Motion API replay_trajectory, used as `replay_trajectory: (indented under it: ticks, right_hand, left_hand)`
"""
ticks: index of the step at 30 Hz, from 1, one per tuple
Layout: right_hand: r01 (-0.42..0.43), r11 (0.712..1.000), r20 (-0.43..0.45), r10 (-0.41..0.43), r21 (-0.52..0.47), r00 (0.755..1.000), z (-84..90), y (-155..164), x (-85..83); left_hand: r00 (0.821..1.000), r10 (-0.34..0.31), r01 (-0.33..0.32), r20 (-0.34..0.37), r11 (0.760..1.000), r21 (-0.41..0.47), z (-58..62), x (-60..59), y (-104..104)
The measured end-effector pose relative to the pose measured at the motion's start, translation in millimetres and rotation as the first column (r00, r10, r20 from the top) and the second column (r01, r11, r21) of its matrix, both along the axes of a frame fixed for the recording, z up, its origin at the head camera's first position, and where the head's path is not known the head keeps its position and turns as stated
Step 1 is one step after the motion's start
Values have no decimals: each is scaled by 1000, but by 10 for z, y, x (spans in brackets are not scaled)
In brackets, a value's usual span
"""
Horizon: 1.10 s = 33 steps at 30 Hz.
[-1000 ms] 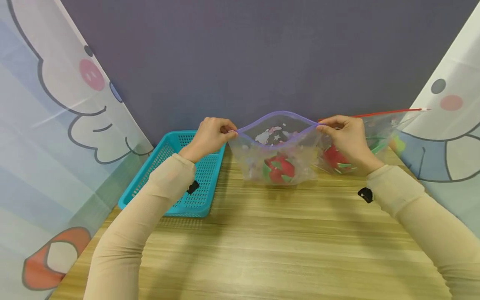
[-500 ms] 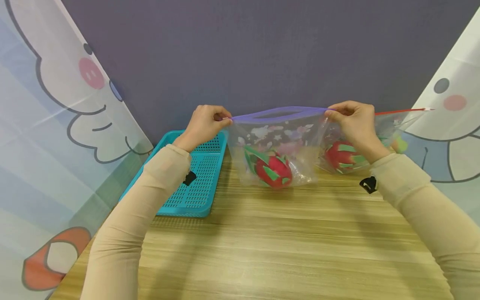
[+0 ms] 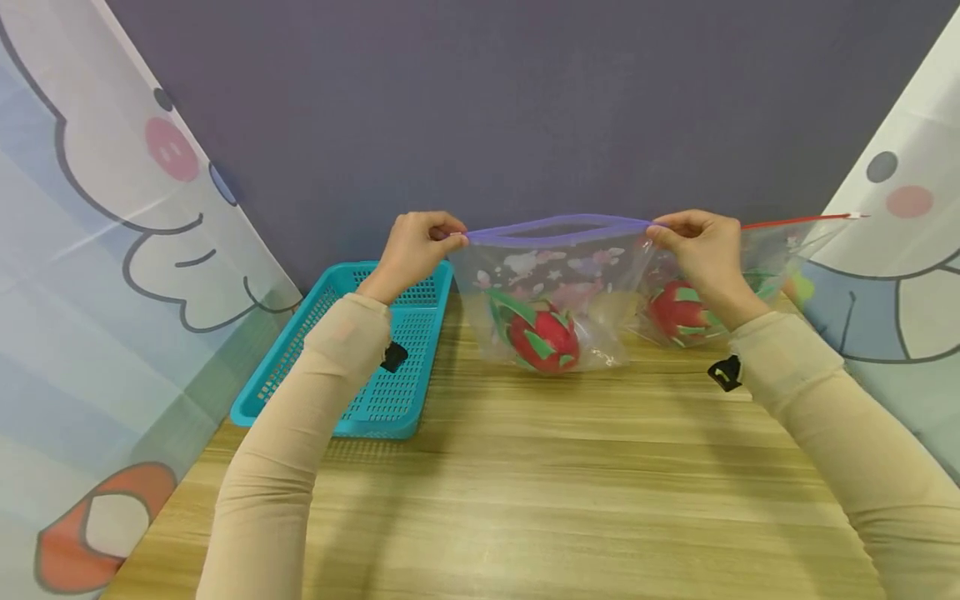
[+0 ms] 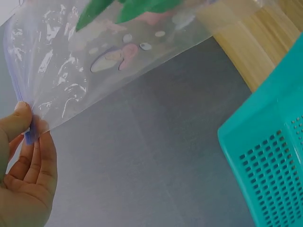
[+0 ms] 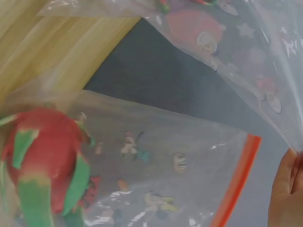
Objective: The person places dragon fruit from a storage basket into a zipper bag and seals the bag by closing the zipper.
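Note:
A clear zip bag (image 3: pixel 592 312) with a purple top edge and printed pictures hangs between both hands in the head view. Inside it, low down, lies a red dragon fruit (image 3: pixel 553 340) with green leaf tips. My left hand (image 3: pixel 418 247) pinches the bag's left top corner; the left wrist view shows thumb and fingers on the purple strip (image 4: pixel 31 135). At the right top corner my right hand (image 3: pixel 701 250) pinches the same edge, its fingers mostly cut off in the right wrist view. The purple edge bows slightly apart in the middle.
Behind my right hand stands a second zip bag (image 3: pixel 780 250) with a red strip, holding another dragon fruit (image 5: pixel 45 158). A teal plastic basket (image 3: pixel 420 400) sits left on the wooden table (image 3: pixel 555 483). A grey panel (image 3: pixel 525 108) rises behind.
Both hands have spread apart and lifted a little, drawing the purple edge tauter, so its wide gap has narrowed. The dragon fruit inside shows more clearly. Over the last half second little has moved.

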State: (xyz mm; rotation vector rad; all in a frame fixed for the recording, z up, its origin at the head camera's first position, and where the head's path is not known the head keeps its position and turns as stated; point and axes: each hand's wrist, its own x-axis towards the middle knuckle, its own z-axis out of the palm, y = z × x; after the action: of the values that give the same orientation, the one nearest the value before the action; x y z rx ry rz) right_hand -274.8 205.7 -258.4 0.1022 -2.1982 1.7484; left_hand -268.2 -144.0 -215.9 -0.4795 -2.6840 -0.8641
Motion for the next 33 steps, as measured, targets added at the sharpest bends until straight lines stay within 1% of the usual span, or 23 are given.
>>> replay_trajectory:
  ticks: [3,5,7,10,14,16,20,25,27,30,33]
  right_hand:
    - [8,1000,10,-8,7,1000,-65,19,-10]
    - [10,999,19,-11,37,1000,-100,42,-9]
    - [10,997,29,-12,74,1000,-129,63,-6]
    - [11,995,39,-15,103,999,-167,85,-1]
    - [11,993,53,-18,117,998,-201,105,-4]
    - [4,993,64,-12,121,998,-208,110,-5]
    - [-7,992,73,-2,124,997,-201,113,-5]
    - [11,996,46,-16,91,999,-192,92,-12]
    - [29,997,39,-32,70,999,-198,79,-9]
    - [53,998,22,-53,17,998,-192,58,3]
    - [65,997,-27,-67,-47,997,-145,6,11]
  left_hand:
    - [1000,-4,3,17,1000,26,-44,-6,17]
    - [999,-3,1,35,999,42,-65,-6,28]
    - [998,0,-4,61,998,65,-84,-11,30]
    - [994,0,-13,107,992,124,-123,-18,21]
    - [986,3,-41,168,975,220,-185,-16,-11]
    - [983,1,-50,183,963,266,-215,-14,-26]
    - [981,-25,-42,190,938,343,-270,-21,-40]
    - [983,-36,-44,179,906,422,-325,-25,-45]
    - [986,-32,-45,166,897,440,-341,-20,-43]
    - [987,-24,-50,158,892,450,-355,-16,-34]
    - [987,-15,-59,161,895,443,-350,-11,-16]
